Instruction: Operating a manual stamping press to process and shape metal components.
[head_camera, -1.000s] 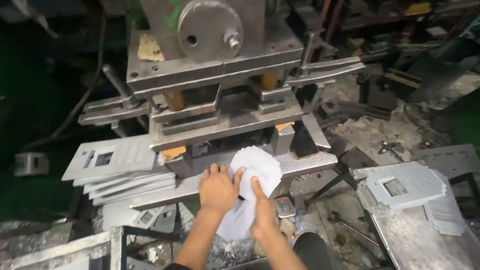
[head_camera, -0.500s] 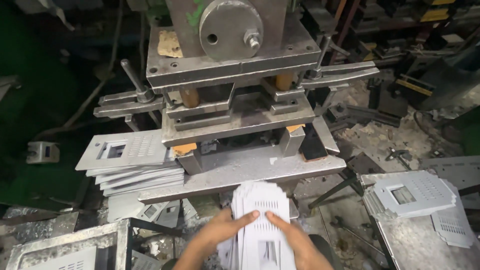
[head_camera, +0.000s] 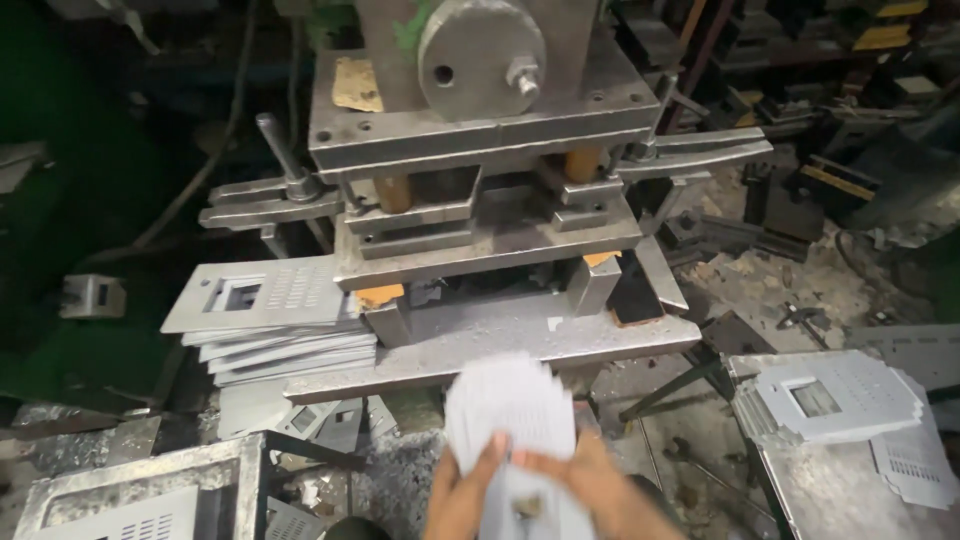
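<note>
A: What's in hand here?

B: A pale perforated metal sheet (head_camera: 512, 410), blurred, held low in the middle of the view, just in front of the press's lower plate (head_camera: 500, 340). Both hands grip its near end: the left hand (head_camera: 462, 495) pinches the sheet's left side with fingers curled over the edge, and the right hand (head_camera: 590, 490) closes on the right side. Neither hand is spread.

A: Is the sheet inside the press?

B: No. It sits outside the die gap, near the front edge of the lower plate but apart from it. The upper die block (head_camera: 480, 215) hangs above the gap, and I see no sheet lying in there.

A: So how far along would you say the work is?

B: Judging by the piles, partway. A stack of flat panels (head_camera: 265, 320) with a rectangular cut-out and slots lies left of the press, and another pile of shaped sheets (head_camera: 835, 395) rests on the tabletop (head_camera: 830, 500) at the right. Which pile is finished and which is waiting, I cannot tell.

A: What else is hard to make out?

B: The sheet is smeared, so its outline and hole pattern are unclear. The lower part of both hands runs off the bottom edge. A small dark spot on the sheet between the hands might be a hole or a mark. The floor behind is littered with scraps, too dim to sort. A grey frame (head_camera: 130, 495) at the lower left is cut off.
</note>
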